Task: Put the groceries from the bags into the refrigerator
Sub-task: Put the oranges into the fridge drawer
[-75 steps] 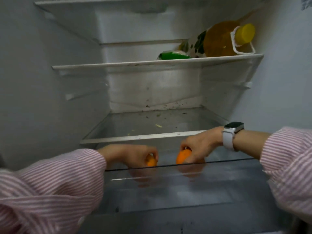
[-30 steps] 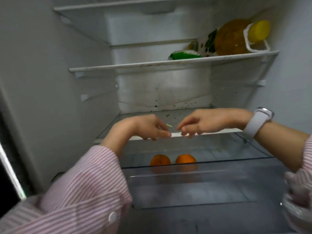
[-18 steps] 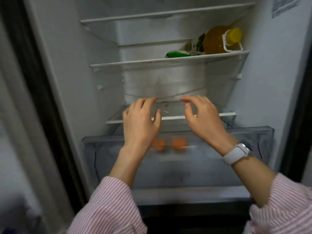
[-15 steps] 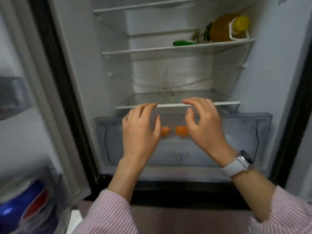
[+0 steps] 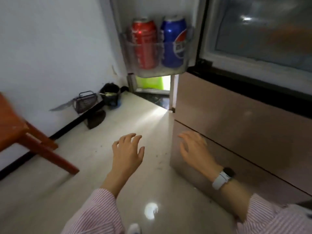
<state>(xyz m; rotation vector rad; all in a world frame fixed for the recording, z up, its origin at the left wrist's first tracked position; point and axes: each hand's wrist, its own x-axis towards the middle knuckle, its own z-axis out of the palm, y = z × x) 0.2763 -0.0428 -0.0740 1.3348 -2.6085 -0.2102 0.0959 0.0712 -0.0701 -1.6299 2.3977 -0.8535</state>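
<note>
Beside the refrigerator (image 5: 236, 115), both hands, left (image 5: 128, 152) and right (image 5: 195, 149), hover spread-fingered, holding nothing.

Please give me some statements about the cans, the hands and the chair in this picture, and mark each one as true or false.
1. A red can and a blue can stand side by side in the door shelf. True.
2. The left hand holds an orange. False: it is empty, with its fingers spread.
3. The right hand wears a watch at the wrist. True.
4. The chair is blue. False: it is reddish brown.
5. The blue can lies on the floor. False: it stands upright in the door shelf.
</note>
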